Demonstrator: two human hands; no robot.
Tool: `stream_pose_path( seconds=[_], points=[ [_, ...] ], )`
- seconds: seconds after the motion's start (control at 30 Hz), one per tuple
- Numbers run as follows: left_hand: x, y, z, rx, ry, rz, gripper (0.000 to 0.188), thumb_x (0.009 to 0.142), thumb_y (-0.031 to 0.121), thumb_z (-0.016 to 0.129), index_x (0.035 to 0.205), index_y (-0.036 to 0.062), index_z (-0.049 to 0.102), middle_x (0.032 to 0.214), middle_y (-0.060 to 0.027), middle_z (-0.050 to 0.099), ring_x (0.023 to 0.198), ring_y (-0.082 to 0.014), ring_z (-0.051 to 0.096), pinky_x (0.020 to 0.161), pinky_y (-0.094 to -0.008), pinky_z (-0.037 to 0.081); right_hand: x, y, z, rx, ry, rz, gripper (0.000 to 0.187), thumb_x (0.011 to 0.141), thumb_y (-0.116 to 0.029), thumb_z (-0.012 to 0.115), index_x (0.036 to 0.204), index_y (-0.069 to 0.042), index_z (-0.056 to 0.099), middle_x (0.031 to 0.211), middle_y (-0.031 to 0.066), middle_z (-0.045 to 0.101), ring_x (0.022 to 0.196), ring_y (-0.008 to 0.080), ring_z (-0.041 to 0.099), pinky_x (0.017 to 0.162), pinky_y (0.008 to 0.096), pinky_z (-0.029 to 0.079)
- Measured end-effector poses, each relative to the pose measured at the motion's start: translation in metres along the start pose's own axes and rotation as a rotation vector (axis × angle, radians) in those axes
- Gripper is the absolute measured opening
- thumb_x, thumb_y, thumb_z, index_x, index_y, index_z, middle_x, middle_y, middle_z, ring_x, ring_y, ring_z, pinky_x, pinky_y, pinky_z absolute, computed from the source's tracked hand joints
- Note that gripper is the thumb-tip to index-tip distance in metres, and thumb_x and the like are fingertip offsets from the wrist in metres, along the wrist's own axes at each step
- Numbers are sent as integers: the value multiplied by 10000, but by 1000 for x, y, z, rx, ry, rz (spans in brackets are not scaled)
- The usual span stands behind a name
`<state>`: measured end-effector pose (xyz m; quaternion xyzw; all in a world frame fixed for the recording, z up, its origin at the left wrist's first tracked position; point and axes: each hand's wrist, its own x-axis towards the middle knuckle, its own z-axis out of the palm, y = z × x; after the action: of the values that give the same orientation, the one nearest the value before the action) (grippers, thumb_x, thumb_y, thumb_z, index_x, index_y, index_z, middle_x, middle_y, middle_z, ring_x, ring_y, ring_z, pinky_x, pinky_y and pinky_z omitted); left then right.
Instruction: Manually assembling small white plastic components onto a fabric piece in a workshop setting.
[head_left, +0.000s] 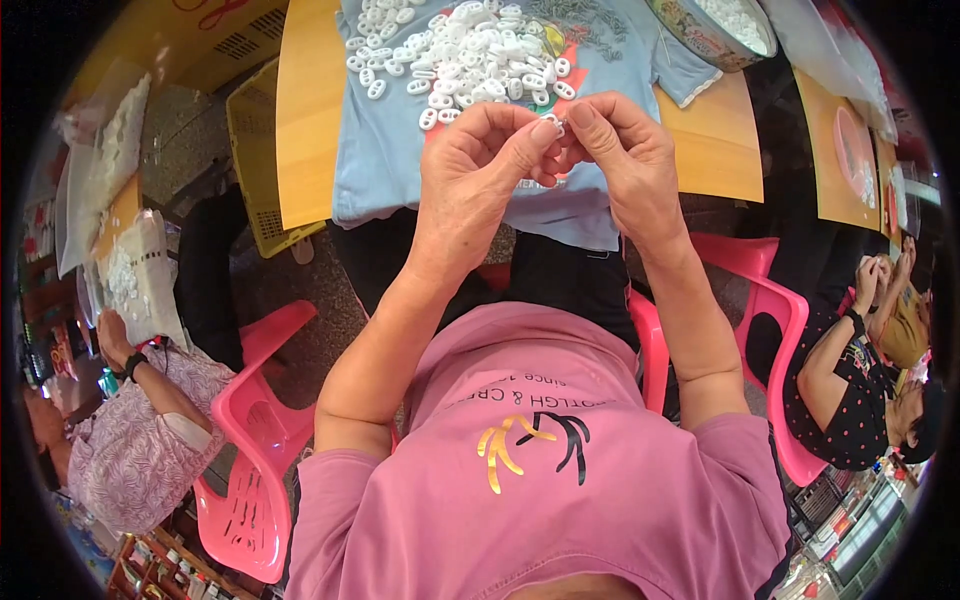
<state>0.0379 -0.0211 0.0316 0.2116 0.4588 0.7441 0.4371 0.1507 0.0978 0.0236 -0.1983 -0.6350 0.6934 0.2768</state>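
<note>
Piece (552, 121), small and white, held up over blue shirt (385, 175) spread on wooden tabletop (308, 120). Left hand (468, 165): grip pinched on piece. Right hand (636, 155): grip narrow, thumb and fingertips brought together at same spot; what it holds, too small to tell. Reading from piece: heap of white two-holed ovals (485, 55), 10 to 11 o'clock; slim grey parts (590, 22), 12 to 1; round tin (692, 30) with white contents, 2 o'clock.
</note>
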Motion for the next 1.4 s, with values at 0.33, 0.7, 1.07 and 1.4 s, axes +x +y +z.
stream_pose_path(
  seconds=[0.33,0.7,1.07,1.4],
  points=[
    [0,0,0,86,-7,47,157,916,126,656,934,-22,606,801,-53,652,695,-88,606,645,-223,505,0,-7,2,-122,-19,17,203,968,-176,588,987,17,647,809,36,643,680,82,593,620,224,502],
    [-3,-2,0,200,-8,113,152,920,117,650,947,-20,591,830,-53,650,735,-81,617,669,-219,521,-3,-3,5,-278,-18,-71,185,967,-165,592,919,7,640,781,3,618,691,67,570,627,207,483],
    [8,-4,-12,69,-25,-47,184,910,155,666,940,-21,622,780,-63,659,688,-108,619,638,-242,514,-1,-7,-5,-277,-41,17,273,997,-245,536,965,11,624,803,26,621,663,80,579,620,218,493],
    [-1,-1,-9,12,-106,-101,170,920,150,652,980,1,595,834,-63,643,731,-129,601,670,-270,498,10,-7,-15,-748,-229,-619,158,973,-122,542,904,20,551,794,97,545,672,198,533,616,294,450]
  ],
)
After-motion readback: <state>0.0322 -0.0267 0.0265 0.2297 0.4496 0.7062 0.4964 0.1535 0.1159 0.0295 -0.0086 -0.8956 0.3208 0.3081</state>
